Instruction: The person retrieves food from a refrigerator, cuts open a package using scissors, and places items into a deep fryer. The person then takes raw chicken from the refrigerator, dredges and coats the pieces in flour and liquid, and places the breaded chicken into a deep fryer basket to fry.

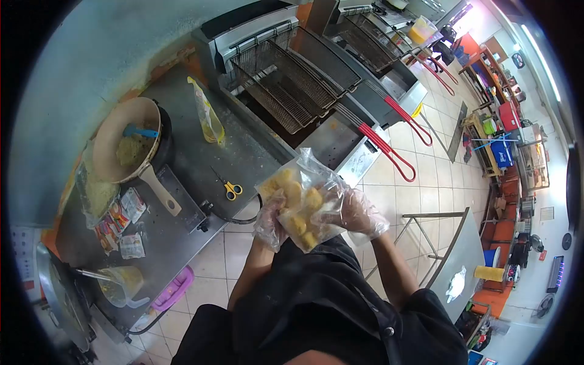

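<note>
Black clothing [304, 298] is seen nearest the camera, and just beyond it a clear bag [307, 204] of yellow pieces [296, 193] is held up between two plastic-gloved hands. One side of the bag is gripped by the left hand [271, 220]; its other side is met by the right hand [356, 214], whose fingers are veiled by plastic, so how tightly they are closed cannot be told. Scissors [232, 191] are laid on the metal counter [182, 143], and wire baskets [286, 82] are seen ahead.
</note>
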Available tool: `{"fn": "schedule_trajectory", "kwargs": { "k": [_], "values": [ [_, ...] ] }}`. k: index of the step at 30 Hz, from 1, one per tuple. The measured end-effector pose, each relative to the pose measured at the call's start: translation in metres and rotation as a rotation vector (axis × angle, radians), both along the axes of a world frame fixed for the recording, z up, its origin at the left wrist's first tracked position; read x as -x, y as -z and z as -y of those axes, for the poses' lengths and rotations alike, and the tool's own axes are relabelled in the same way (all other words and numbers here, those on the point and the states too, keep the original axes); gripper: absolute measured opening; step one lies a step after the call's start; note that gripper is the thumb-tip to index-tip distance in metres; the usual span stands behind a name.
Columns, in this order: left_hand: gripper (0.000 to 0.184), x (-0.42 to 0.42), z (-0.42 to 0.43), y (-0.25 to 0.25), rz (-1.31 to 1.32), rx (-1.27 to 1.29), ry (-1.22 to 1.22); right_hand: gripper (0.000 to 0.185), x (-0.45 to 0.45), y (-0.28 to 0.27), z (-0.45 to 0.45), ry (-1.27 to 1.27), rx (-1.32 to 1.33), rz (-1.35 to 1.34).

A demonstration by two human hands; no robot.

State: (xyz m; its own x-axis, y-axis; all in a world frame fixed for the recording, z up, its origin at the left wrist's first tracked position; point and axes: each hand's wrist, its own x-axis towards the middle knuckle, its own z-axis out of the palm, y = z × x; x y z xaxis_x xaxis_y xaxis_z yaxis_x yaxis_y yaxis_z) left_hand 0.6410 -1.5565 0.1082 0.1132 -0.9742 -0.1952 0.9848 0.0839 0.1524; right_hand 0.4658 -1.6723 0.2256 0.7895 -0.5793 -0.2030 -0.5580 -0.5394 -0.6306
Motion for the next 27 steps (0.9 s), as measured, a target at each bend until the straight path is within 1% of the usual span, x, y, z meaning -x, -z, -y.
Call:
{"fn": "schedule_trajectory", "kwargs": {
  "k": [2, 3, 5, 6, 7, 8, 10, 11, 12, 13, 15, 18, 20, 21, 23, 24, 26, 27],
  "values": [
    [0.052, -0.002, 0.003, 0.002, -0.009, -0.057, -0.054, 0.055, -0.004, 0.004, -0.002, 0.018, -0.124, 0.182],
    [0.052, -0.002, 0.003, 0.004, -0.008, -0.076, -0.062, 0.065, -0.005, 0.008, -0.001, 0.028, -0.172, 0.192],
    [0.051, -0.004, 0.002, 0.008, -0.002, -0.117, -0.069, 0.056, 0.000, 0.042, 0.009, -0.096, -0.017, 0.054],
    [0.051, -0.005, 0.004, 0.003, 0.039, -0.161, -0.068, 0.053, -0.001, 0.047, 0.012, -0.156, 0.064, -0.016],
    [0.051, -0.006, 0.006, -0.005, 0.078, -0.207, -0.065, 0.052, -0.005, 0.039, 0.009, -0.149, 0.058, 0.105],
    [0.051, -0.007, 0.007, -0.010, 0.119, -0.252, -0.062, 0.052, -0.004, 0.049, 0.009, -0.161, 0.074, 0.164],
    [0.052, -0.010, 0.010, -0.005, 0.108, -0.246, -0.103, 0.053, -0.019, 0.046, 0.008, -0.189, 0.119, 0.289],
    [0.052, -0.011, 0.014, 0.000, 0.100, -0.235, -0.129, 0.044, -0.017, 0.032, 0.014, -0.215, 0.030, 0.059],
    [0.053, -0.010, 0.017, 0.009, 0.153, -0.224, -0.131, 0.041, -0.016, 0.044, 0.021, -0.265, 0.100, 0.062],
    [0.055, -0.009, 0.019, 0.021, 0.207, -0.217, -0.134, 0.038, -0.012, 0.071, 0.026, -0.316, 0.169, 0.066],
    [0.057, -0.009, 0.020, 0.025, 0.223, -0.195, -0.148, 0.037, -0.016, 0.102, 0.038, -0.475, 0.337, -0.054],
    [0.058, -0.012, 0.028, 0.021, 0.109, -0.141, -0.183, 0.040, -0.022, 0.107, 0.049, -0.276, 0.155, -0.005],
    [0.058, -0.009, 0.035, 0.021, 0.017, -0.103, -0.233, 0.042, -0.029, 0.099, 0.062, -0.391, 0.310, 0.075],
    [0.057, -0.008, 0.037, 0.022, 0.015, -0.104, -0.255, 0.042, -0.032, 0.111, 0.071, -0.408, 0.262, 0.059],
    [0.057, -0.008, 0.047, 0.030, 0.108, -0.160, -0.295, 0.036, -0.054, 0.079, 0.077, -0.307, -0.155, -0.056],
    [0.057, -0.009, 0.053, 0.035, 0.154, -0.187, -0.317, 0.034, -0.056, 0.078, 0.080, -0.279, -0.162, -0.029],
    [0.060, -0.013, 0.060, 0.049, 0.076, -0.130, -0.349, 0.031, -0.060, 0.077, 0.087, -0.221, -0.174, 0.026],
    [0.061, -0.016, 0.063, 0.052, 0.036, -0.101, -0.361, 0.034, -0.067, 0.056, 0.085, -0.200, -0.170, 0.008]
  ]
}}
